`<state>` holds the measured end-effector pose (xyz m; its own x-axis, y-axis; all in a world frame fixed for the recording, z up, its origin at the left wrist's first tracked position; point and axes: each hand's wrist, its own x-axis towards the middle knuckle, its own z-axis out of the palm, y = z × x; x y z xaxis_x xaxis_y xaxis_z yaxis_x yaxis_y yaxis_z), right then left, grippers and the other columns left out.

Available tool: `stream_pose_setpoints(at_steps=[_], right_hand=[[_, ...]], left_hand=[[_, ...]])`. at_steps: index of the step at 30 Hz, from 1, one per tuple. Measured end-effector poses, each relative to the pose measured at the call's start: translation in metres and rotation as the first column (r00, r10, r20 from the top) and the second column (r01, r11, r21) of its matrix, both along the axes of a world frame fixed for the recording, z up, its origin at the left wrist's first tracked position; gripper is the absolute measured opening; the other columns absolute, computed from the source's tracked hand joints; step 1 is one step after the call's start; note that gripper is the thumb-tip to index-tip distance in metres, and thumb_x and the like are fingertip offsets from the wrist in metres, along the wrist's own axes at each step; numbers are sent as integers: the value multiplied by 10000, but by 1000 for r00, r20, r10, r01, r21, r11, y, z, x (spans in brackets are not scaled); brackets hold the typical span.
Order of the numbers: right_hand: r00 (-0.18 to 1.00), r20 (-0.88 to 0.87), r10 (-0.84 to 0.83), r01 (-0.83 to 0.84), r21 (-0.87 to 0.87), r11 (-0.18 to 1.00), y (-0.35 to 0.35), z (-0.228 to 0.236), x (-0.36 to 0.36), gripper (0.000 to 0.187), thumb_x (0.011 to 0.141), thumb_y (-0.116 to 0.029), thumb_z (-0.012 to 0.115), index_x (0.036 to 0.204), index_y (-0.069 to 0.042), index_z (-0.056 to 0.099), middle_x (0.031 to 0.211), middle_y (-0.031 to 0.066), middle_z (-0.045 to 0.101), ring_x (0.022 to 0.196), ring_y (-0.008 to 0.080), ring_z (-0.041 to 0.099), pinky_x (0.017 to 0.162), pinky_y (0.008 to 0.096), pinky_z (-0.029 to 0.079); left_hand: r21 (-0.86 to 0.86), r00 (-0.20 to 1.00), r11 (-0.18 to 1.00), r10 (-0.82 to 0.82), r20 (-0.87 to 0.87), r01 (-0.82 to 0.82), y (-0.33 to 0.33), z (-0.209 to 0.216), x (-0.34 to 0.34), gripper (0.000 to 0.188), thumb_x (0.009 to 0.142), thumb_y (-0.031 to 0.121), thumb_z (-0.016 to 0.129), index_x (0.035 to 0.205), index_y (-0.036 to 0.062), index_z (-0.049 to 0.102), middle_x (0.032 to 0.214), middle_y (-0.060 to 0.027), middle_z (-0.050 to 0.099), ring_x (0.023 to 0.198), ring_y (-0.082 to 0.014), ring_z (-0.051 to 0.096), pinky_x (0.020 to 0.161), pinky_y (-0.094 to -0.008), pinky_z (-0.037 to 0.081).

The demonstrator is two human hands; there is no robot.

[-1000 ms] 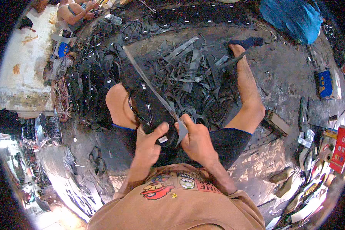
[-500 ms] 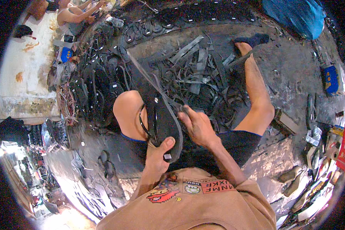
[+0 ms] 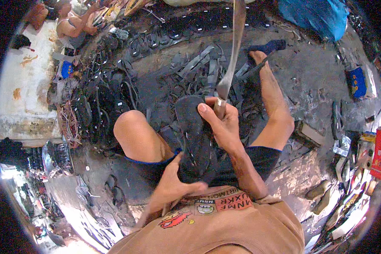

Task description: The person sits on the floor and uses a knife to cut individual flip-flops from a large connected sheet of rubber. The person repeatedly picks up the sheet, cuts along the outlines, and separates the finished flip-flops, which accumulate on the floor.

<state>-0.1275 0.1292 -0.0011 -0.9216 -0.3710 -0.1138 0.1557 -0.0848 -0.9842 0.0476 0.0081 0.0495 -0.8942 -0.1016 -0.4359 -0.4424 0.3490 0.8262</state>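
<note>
A black flip-flop point(image 3: 191, 127) stands between my thighs, sole lengthwise, its strap partly lost in shadow and blur. My right hand point(image 3: 225, 125) is closed around the handle of a knife point(image 3: 233, 55), whose long, slightly curved metal blade points up and away from me. The thumb of that hand lies against the flip-flop's far right edge; whether it also grips the sole I cannot tell. My left hand point(image 3: 173, 182) is off to the near left of the flip-flop, thumb and fingers spread, holding nothing; it is slightly blurred.
Black rubber offcuts point(image 3: 199, 63) lie heaped beyond my lap. Many black flip-flops point(image 3: 103, 103) are piled on the left, with more in a row at the back. A blue plastic sheet point(image 3: 315, 19) is at the far right. Another person point(image 3: 72, 27) sits at the far left.
My left hand has let go of the flip-flop's heel and opened. The flip-flop has been turned and drawn closer. My right hand has raised the knife from the sole's edge, blade upward.
</note>
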Motion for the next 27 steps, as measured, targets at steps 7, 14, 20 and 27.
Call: stream_pose_setpoints(at_steps=[7,14,20,27], right_hand=[[990,-126,70,-67,33,997,38,53,59,254,1034,-179,621,1217,-12,676,732,-27,585,655,63,516,589,272,443],[897,34,440,-378,572,727,152,0,160,283,1025,-310,575,1159,-71,645,854,264,692,792,482,686,701,518,532],[902,132,412,-391,655,646,140,10,113,269,991,-319,650,1109,-77,639,827,243,683,808,476,690,690,542,530],[666,72,743,-630,588,508,70,53,-12,483,1075,-418,511,1453,-117,496,826,273,697,826,503,679,772,578,526]], left_hand=[[478,801,742,586,-122,-469,-27,16,-49,573,1000,394,713,1382,-2,552,1202,-53,690,1056,-115,658,920,-279,520],[555,759,596,642,104,-580,-19,23,-24,397,1033,374,673,1261,51,636,1060,-5,712,934,-88,663,845,-271,527],[413,876,791,481,38,-452,-20,15,-24,332,1022,306,691,1209,38,630,1048,-4,671,957,-105,617,881,-287,505],[314,918,866,393,54,-389,-20,15,-34,436,1012,299,698,1311,11,565,1140,-54,658,1053,-170,614,971,-322,495]])
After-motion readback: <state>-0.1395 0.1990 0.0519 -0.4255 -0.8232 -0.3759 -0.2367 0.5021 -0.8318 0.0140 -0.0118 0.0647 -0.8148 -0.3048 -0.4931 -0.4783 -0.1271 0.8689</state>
